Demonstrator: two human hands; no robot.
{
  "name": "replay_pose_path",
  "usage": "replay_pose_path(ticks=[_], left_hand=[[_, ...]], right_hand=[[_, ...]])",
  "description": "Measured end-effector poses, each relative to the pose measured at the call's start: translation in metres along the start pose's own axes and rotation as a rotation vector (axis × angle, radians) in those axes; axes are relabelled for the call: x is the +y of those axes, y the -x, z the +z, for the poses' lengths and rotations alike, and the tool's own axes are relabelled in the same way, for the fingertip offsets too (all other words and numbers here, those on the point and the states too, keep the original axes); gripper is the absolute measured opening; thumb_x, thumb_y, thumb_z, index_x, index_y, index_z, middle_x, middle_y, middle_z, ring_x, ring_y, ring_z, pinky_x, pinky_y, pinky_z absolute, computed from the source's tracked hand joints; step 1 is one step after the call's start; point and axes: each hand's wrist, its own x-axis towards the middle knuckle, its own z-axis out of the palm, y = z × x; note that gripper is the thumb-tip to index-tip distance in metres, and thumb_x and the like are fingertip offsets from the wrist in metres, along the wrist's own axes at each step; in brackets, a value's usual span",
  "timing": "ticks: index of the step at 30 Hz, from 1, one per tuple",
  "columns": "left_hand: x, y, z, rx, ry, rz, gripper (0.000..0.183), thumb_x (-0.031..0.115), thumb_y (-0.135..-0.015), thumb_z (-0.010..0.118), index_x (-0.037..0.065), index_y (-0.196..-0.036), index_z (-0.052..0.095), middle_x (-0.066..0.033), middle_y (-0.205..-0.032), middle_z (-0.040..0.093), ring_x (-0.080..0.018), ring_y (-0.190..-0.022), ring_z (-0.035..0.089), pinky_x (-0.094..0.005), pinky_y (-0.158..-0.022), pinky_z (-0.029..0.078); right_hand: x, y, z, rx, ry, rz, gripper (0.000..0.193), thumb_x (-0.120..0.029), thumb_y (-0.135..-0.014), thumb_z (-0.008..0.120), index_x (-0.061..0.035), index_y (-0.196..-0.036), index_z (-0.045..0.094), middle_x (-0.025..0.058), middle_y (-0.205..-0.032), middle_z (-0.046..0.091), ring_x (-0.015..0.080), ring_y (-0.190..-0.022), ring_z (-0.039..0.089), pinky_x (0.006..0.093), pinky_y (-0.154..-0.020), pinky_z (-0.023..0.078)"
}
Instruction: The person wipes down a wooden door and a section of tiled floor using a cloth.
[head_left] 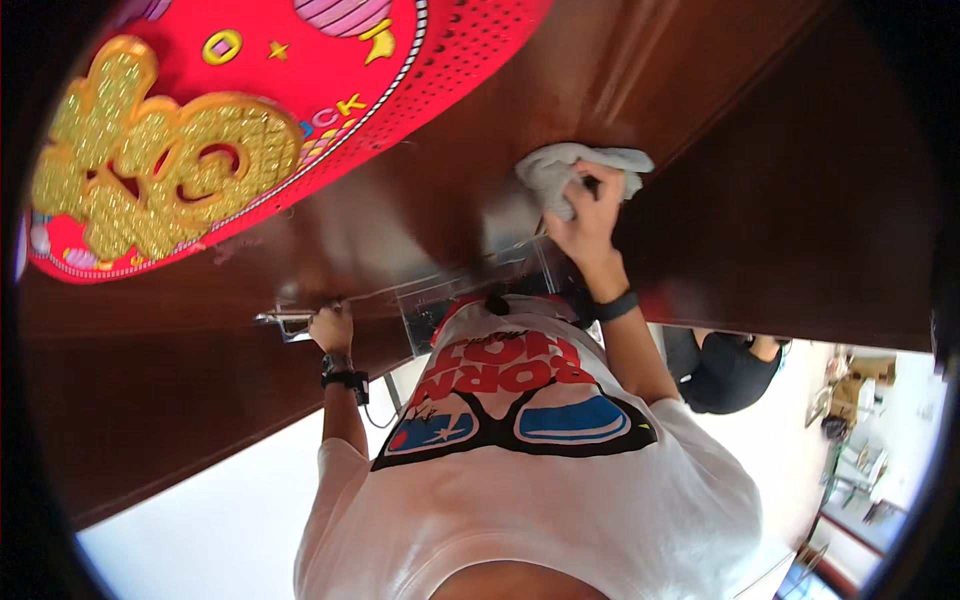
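My right hand [588, 222] presses a grey cloth [552, 165] against a dark brown, glossy wooden door [420, 190], its fingers bent into the bunched fabric. Lower and to the left, my left hand [331, 327] is closed around a shiny metal door handle [287, 321]; its fingertips are partly hidden. A red hanging decoration [375, 100] with a large gold glitter character [200, 160] covers the upper left of the door.
A person in dark clothes [735, 370] is at the lower right, beyond the door's edge. Farther off stand cardboard boxes [868, 375] and some furniture [858, 465]. A thin black cable [376, 418] hangs by my left wrist.
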Motion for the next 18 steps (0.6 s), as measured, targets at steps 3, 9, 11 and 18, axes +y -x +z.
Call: replay_pose_path(ticks=[3,9,11,18], left_hand=[[-0.023,0.009,-0.001,-0.03,-0.036,0.022,0.045,0.049,-0.105,0.074,0.009,-0.088,0.087,-0.0246,-0.089,0.083,-0.05,-0.084,0.082,-0.061,-0.081,0.067],[-0.039,0.008,0.0,-0.162,-0.085,0.097,0.036,0.041,-0.103,0.076,0.007,-0.096,0.085,-0.0239,-0.094,0.084,-0.047,-0.09,0.083,-0.0598,-0.083,0.067],[-0.033,0.008,0.0,-0.19,-0.05,0.143,0.034,0.04,-0.102,0.076,0.008,-0.098,0.085,-0.0239,-0.097,0.084,-0.0464,-0.091,0.082,-0.0592,-0.086,0.067],[-0.03,0.012,-0.012,-0.265,-0.123,0.088,0.038,0.042,-0.102,0.073,0.006,-0.101,0.085,-0.0224,-0.101,0.085,-0.0448,-0.098,0.083,-0.0584,-0.09,0.067]], right_hand=[[0.003,-0.04,-0.03,0.084,0.064,0.062,0.041,-0.009,-0.079,0.09,-0.0048,-0.116,0.072,0.0199,-0.139,0.067,0.043,-0.122,0.063,0.0538,-0.107,0.049],[0.006,-0.109,-0.055,0.39,0.066,0.15,0.041,-0.004,-0.09,0.087,-0.0027,-0.127,0.07,0.0181,-0.14,0.063,0.0393,-0.13,0.062,0.0521,-0.113,0.047],[0.006,-0.085,-0.042,0.345,0.057,0.114,0.041,-0.004,-0.089,0.087,-0.0027,-0.126,0.071,0.0181,-0.141,0.062,0.0396,-0.129,0.062,0.0526,-0.112,0.047],[-0.018,0.032,-0.026,-0.193,-0.07,0.121,0.037,-0.004,-0.085,0.087,-0.0049,-0.119,0.073,0.0198,-0.134,0.066,0.0435,-0.125,0.065,0.0545,-0.107,0.053]])
